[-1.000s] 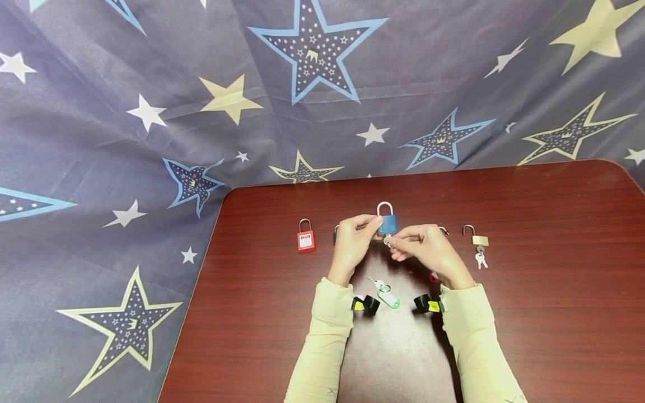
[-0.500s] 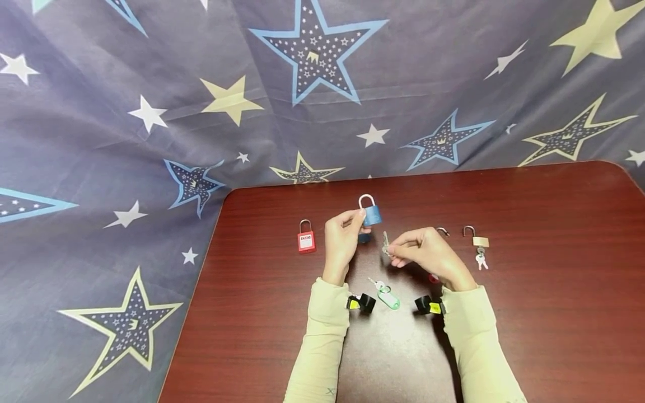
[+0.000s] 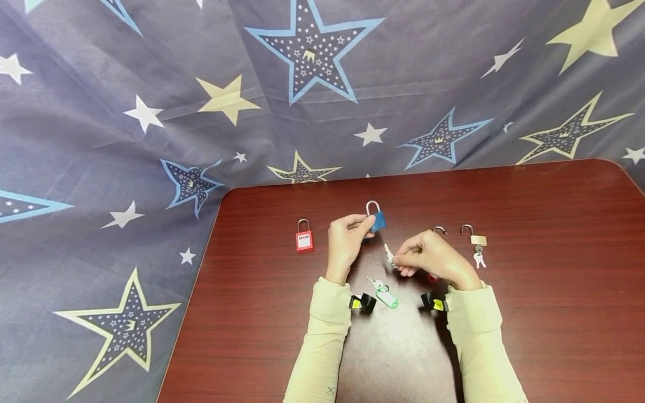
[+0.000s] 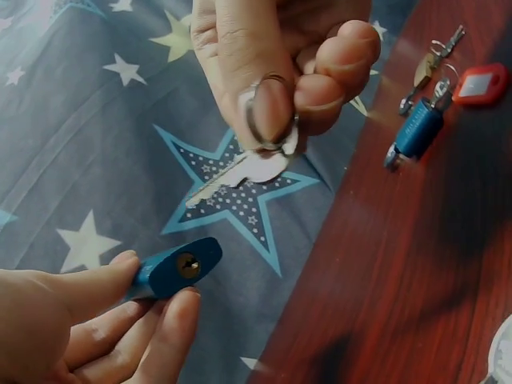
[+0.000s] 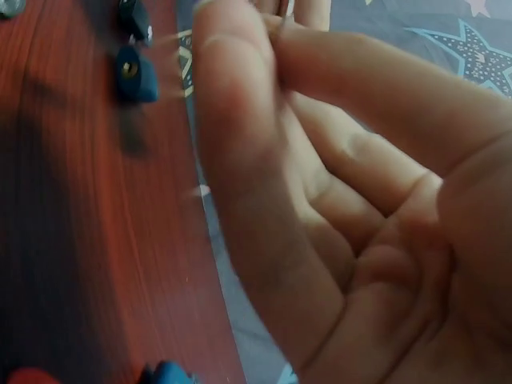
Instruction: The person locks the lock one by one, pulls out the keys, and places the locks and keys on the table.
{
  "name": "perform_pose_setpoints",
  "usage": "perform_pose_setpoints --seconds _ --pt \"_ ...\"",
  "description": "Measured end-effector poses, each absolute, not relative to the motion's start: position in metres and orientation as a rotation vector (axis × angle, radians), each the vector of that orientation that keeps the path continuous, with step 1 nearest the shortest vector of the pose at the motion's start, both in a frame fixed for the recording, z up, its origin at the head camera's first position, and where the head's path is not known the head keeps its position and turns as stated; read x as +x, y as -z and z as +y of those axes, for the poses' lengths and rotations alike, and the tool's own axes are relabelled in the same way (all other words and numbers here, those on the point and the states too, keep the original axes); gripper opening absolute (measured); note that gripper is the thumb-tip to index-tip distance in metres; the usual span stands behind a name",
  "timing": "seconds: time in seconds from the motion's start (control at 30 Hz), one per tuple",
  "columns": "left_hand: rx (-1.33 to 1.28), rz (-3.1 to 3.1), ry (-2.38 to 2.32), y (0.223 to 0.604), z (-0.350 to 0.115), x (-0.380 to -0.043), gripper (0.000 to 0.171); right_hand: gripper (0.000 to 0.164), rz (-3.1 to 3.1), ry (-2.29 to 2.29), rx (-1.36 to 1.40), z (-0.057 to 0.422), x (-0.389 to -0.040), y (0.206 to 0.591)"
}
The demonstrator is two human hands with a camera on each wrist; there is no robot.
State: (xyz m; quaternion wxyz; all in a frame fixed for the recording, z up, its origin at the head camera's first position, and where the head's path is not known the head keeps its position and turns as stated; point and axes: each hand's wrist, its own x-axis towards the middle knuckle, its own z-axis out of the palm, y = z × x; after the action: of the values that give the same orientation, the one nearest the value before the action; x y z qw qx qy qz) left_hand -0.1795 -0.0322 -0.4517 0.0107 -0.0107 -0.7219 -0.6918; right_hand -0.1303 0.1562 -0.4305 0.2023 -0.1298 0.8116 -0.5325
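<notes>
My left hand [image 3: 346, 246] grips a blue padlock [image 3: 378, 221] by its body, its shackle pointing away from me. In the left wrist view the padlock's underside [image 4: 178, 268] faces the camera, showing a brass keyhole with nothing in it. My right hand [image 3: 428, 257] pinches a silver key [image 3: 388, 253] between thumb and fingers, blade pointing out. A ring hangs at the key's head, in the left wrist view. Key and padlock are apart. Only part of the key's ring shows in the right wrist view, where my fingers [image 5: 264, 160] fill much of the frame.
A red padlock [image 3: 304, 240] lies left. Between my forearms lies a key with a green tag [image 3: 387, 298]. On the right is a brass padlock [image 3: 478, 240] with keys. Another blue padlock [image 4: 420, 128] and a red tag [image 4: 482, 84] lie on the table. A star-patterned cloth [image 3: 322, 129] hangs behind.
The key has come out of the padlock. My left hand has moved left with the padlock, then slightly back towards me; my right hand with the key has drawn a little nearer to me.
</notes>
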Motion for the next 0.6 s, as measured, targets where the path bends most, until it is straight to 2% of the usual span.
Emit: perform_pose_setpoints --seconds 0.27,0.6 --pt "-0.038 -2.356 2.086 0.457 -0.029 -0.176 0.027 0.013 2.381 1.280 -0.309 0.160 -0.131 0.437" --pt "-0.037 -2.605 1.883 0.464 -0.020 -0.174 0.022 0.012 2.261 1.341 -0.301 0.159 -0.131 0.443"
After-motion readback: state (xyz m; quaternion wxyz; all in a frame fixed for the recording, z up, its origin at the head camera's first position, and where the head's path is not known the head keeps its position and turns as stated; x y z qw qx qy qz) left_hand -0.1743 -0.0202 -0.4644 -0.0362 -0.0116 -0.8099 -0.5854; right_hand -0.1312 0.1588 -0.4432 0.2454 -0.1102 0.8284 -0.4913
